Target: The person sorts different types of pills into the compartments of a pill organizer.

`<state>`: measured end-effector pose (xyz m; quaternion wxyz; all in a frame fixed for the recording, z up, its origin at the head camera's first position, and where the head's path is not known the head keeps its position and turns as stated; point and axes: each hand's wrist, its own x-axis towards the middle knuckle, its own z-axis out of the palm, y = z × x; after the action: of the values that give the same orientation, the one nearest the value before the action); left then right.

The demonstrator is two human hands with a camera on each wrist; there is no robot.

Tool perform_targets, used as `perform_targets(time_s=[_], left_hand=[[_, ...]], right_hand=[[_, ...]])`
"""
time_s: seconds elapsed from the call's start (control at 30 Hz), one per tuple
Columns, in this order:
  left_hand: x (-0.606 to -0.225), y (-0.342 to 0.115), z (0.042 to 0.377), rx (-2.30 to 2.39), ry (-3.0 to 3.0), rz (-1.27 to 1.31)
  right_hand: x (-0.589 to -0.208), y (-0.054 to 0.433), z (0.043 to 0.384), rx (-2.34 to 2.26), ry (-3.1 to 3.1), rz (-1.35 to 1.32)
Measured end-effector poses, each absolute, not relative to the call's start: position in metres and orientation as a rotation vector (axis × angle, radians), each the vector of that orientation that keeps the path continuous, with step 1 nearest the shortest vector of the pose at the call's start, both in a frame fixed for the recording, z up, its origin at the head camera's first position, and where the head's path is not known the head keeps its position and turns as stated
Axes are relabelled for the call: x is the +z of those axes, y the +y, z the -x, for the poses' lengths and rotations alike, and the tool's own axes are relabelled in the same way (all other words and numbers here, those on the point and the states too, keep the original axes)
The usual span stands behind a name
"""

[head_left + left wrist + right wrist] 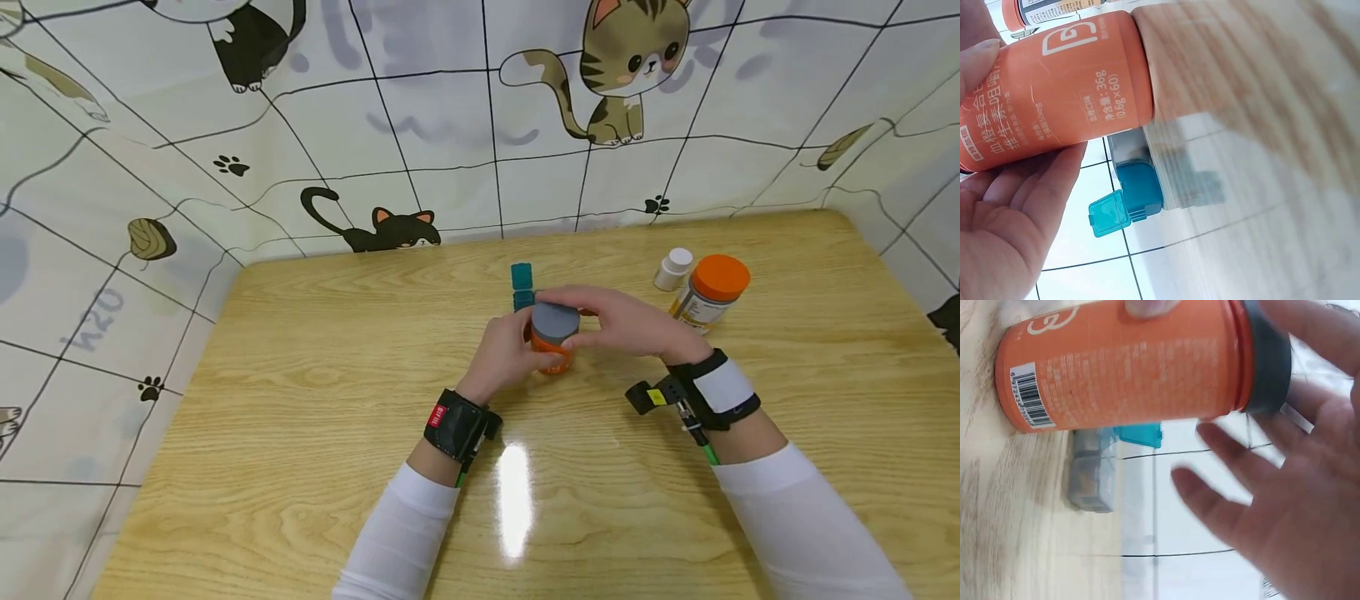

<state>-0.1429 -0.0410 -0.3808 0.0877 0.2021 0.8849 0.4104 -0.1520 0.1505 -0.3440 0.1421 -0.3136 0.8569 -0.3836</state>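
Note:
An orange supplement bottle (1066,81) with a grey lid (556,323) stands upright on the table between both hands. My left hand (501,357) grips the bottle's body, with its thumb across the front and the fingers behind. Around the lid, my right hand (628,323) curves its thumb and index finger at the rim, while its other fingers spread loosely beyond in the right wrist view. Just behind the bottle is a pill organizer with a teal compartment (1141,187), its flap raised, and grey compartments (1091,481). The hands and bottle hide part of it in the head view.
To the right of the hands stand a small white bottle (675,267) and a larger jar with an orange lid (720,277), close together. A cat-patterned cloth (450,125) hangs along the back and sides of the wooden table (337,350).

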Motion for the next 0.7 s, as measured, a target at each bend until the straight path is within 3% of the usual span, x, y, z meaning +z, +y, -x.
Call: perform_targets(time_s=[0.4,0.53,0.7], left_hand=[[-0.383,-0.042,0.144,1.161,2.691,-0.595],[-0.384,-0.041,0.144,1.172,2.69,-0.597],[-0.384,-0.041,0.145,1.22,2.653,-0.602]], right_hand=[[-0.353,0.096,0.107,-0.632,3.369,0.304],[-0.357,0.096,0.107,-0.745,3.354,0.29],[-0.353,0.11,0.116,-0.99,3.07,0.499]])
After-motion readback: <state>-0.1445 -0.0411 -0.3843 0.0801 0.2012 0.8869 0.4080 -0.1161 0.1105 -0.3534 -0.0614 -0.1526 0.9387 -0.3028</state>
